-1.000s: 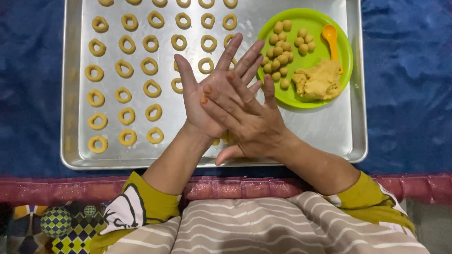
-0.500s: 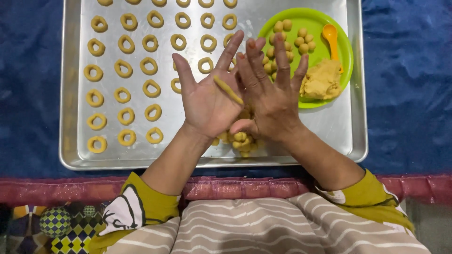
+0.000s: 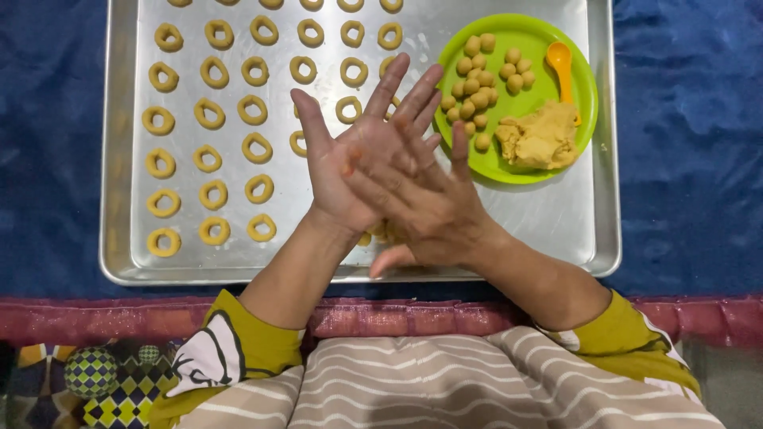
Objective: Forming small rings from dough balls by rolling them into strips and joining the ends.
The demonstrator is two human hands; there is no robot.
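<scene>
**Presently: palms pressed over tray**

Both hands were held above the tray (image 3: 119,238), centre of frame. Left hand (image 3: 350,159) lay palm up, fingers spread flat and pointing to upper right. Right hand (image 3: 429,210) lay palm down across it, fingers extended, overlapping the left palm. A small orange-tan bit of dough (image 3: 347,169) showed at the edge between the palms; the rest was hidden, so whether more dough sat there could not be told. Neither hand was clenched; both were flat, pressing together.

Dough rings (image 3: 209,114) sat in rows across the left and upper tray. A few dough pieces (image 3: 375,233) showed under the hands, near the bottom edge. Green plate (image 3: 576,71) sat at upper right on the tray, carrying dough balls (image 3: 475,83), a dough lump (image 3: 542,139) and an orange spoon (image 3: 561,65).
</scene>
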